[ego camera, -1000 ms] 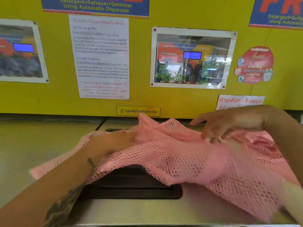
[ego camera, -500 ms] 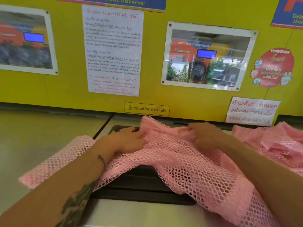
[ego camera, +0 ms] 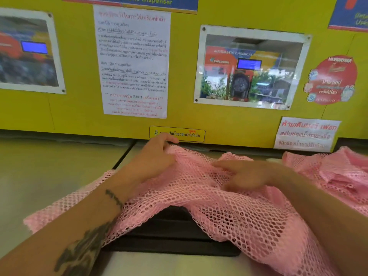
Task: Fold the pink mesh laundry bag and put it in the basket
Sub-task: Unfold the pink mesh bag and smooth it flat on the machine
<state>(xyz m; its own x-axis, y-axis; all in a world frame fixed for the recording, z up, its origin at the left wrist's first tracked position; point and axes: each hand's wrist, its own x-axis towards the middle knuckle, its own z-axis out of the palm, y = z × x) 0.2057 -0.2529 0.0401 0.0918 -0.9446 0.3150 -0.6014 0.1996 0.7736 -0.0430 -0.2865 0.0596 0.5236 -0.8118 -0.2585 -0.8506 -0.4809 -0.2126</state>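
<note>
The pink mesh laundry bag [ego camera: 229, 212] lies spread over a pale machine top, draped across a black recessed panel [ego camera: 171, 234]. My left hand [ego camera: 155, 158] is at the bag's far edge by the yellow wall, fingers curled on the mesh corner. To its right, my right hand [ego camera: 243, 174] rests on top of the mesh with fingers pointing left, pressing it down; it is slightly blurred. No basket is in view.
More pink mesh [ego camera: 338, 172] lies bunched at the right edge. A yellow wall [ego camera: 79, 116] with posted notices and a framed window rises directly behind the counter. A pale counter surface [ego camera: 49, 166] extends to the left.
My right hand came down from above the right side onto the middle of the mesh. My left hand slid toward the far edge by the wall. The bag lies flatter.
</note>
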